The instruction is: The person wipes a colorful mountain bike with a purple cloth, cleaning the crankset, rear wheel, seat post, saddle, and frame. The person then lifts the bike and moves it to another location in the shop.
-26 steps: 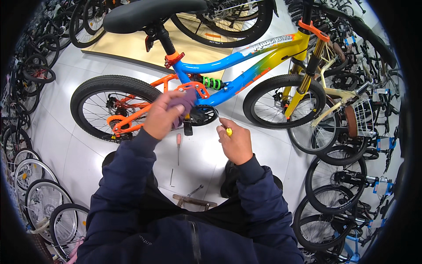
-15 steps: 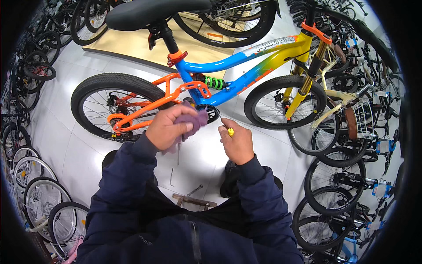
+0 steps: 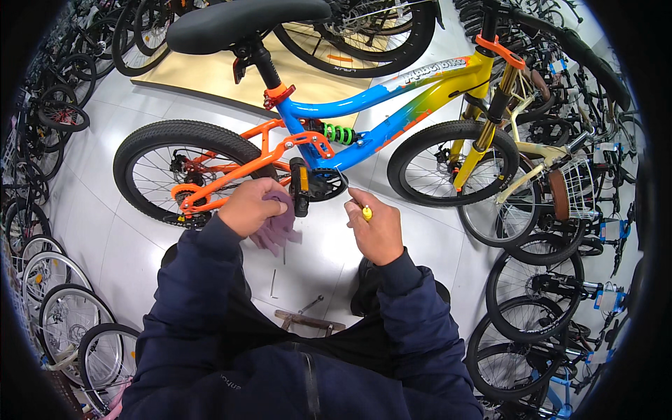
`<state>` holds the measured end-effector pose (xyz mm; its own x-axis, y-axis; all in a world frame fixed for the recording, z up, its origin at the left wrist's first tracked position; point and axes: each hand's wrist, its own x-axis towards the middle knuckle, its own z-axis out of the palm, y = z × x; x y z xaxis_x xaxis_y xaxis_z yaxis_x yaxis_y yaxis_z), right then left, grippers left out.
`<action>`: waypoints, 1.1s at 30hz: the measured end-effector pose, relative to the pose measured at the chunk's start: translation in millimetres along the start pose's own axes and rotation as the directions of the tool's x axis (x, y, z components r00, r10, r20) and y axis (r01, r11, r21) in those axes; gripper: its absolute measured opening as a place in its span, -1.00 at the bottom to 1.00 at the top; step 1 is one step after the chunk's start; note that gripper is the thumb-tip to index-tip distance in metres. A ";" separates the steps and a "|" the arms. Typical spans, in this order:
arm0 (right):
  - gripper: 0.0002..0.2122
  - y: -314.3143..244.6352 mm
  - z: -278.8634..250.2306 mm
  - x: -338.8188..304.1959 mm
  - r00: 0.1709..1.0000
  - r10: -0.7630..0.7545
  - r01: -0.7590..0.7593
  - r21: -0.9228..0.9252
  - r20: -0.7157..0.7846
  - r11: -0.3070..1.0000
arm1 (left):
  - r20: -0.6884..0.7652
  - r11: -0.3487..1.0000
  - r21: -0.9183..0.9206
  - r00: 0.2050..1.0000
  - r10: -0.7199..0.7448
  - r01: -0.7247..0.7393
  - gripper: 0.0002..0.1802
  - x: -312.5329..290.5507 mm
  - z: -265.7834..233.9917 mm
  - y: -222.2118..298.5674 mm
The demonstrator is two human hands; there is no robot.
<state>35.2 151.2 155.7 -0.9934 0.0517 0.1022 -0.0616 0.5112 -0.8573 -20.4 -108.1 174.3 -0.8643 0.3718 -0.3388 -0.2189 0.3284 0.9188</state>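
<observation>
My left hand (image 3: 246,208) is closed on a mauve cloth (image 3: 277,232) that hangs below the fingers, just left of the black pedal (image 3: 299,187) with its amber reflector. My right hand (image 3: 378,232) is closed round a small tool with a yellow end (image 3: 367,213); its kind is mostly hidden by the fingers. That hand is right of the bicycle's chainring (image 3: 329,185). The bicycle frame (image 3: 392,134) is blue, green and yellow, with an orange rear swingarm (image 3: 238,171) and a green spring shock (image 3: 339,134). It stands side-on in front of me.
Several metal tools lie on the white tiled floor between my legs, near a low wooden stool (image 3: 309,322). Rows of bicycles line the left and right sides. Behind the colourful bicycle is a tan board (image 3: 210,77); a cream bicycle with a basket (image 3: 579,189) stands at right.
My left hand with the cloth has moved left and down, off the pedal area, uncovering the pedal. The right hand has barely moved.
</observation>
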 end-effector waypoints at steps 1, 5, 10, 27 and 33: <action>-0.75 -0.3 -0.1 0.2 1.000 -0.008 0.008 0.008 0.001 1.000 | 0.018 0.991 -0.126 0.999 0.035 -0.032 -0.79 0.8 -0.1 -0.5; -0.69 0.3 0.3 1.9 0.999 -0.036 0.037 -0.048 0.029 0.998 | -0.049 0.945 -0.323 0.998 0.030 -0.044 -0.76 7.1 8.3 -8.1; -0.69 0.4 1.9 2.0 0.998 -0.043 0.046 -0.076 0.042 0.996 | -0.049 0.977 -0.155 0.988 0.144 -0.150 -0.77 5.1 20.3 -7.5; -0.72 -0.6 6.3 -1.3 0.998 0.058 -0.058 -0.003 0.039 0.998 | -0.169 0.862 0.502 0.969 0.179 -0.072 -0.64 -12.9 25.9 7.2; -0.72 -1.3 3.8 -4.3 0.998 0.036 -0.036 -0.018 0.047 0.999 | -0.217 0.667 0.713 0.972 -0.086 0.218 -0.65 -21.0 9.4 -39.7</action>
<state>39.2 147.1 154.4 -0.9984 0.0298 0.0471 -0.0245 0.5241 -0.8513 10.7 -120.8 143.1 -0.9198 0.1446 -0.3648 -0.0120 0.9189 0.3944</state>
